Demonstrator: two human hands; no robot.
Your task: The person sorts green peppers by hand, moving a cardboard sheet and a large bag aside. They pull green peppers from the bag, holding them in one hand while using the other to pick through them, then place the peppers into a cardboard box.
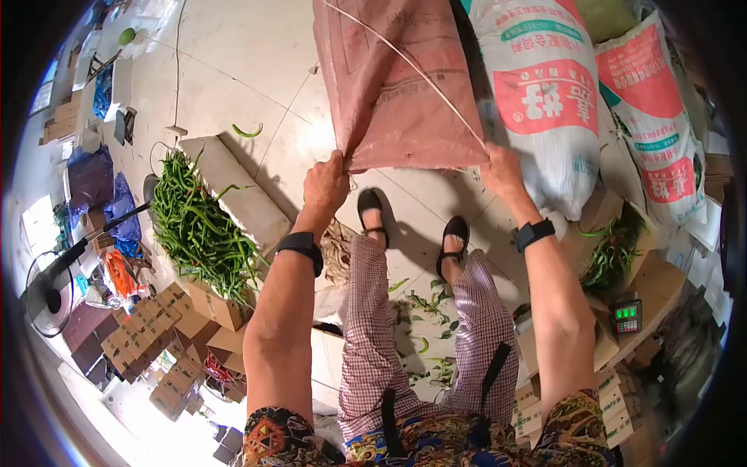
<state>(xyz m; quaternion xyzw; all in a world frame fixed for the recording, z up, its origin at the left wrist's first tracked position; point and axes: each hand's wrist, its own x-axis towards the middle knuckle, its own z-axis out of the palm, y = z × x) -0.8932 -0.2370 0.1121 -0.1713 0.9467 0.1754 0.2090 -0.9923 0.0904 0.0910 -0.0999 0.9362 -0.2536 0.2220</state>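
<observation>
A reddish-pink woven sack stretches away from me, its near edge pulled taut between both hands. My left hand is closed around the sack's left corner. At the right corner, my right hand grips the fabric in the same way. A thin pale string runs slantwise over the sack toward my right hand. What is inside the sack, if anything, is hidden. Just right of it lies a full white and red printed bag.
Left of me, green chili peppers are heaped beside a white foam box. More peppers sit in a carton on the right, near a digital scale display. Another printed bag stands far right. Loose leaves litter the floor by my feet.
</observation>
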